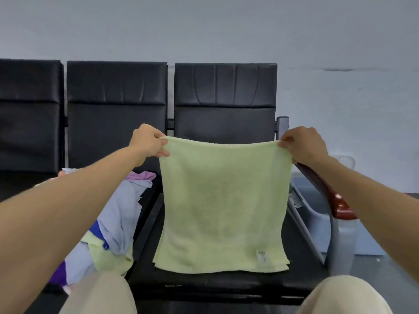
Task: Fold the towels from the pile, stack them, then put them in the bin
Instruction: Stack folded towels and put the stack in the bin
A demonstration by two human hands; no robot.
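Observation:
A pale green towel (223, 200) hangs spread out in front of me over the right black seat (226, 282). My left hand (148, 141) pinches its top left corner. Its top right corner is pinched by my right hand (302, 145). The towel's lower edge, with a small white label near the right corner, lies on the seat cushion. A pile of towels (113, 220) in light blue, purple and green sits on the middle seat to the left, partly hidden by my left forearm. A translucent bin (344, 223) stands on the floor to the right of the seats.
Three black padded seats stand in a row against a grey wall. A reddish-brown armrest (326, 191) on a grey metal frame separates the right seat from the bin. My knees in beige trousers (99, 295) show at the bottom.

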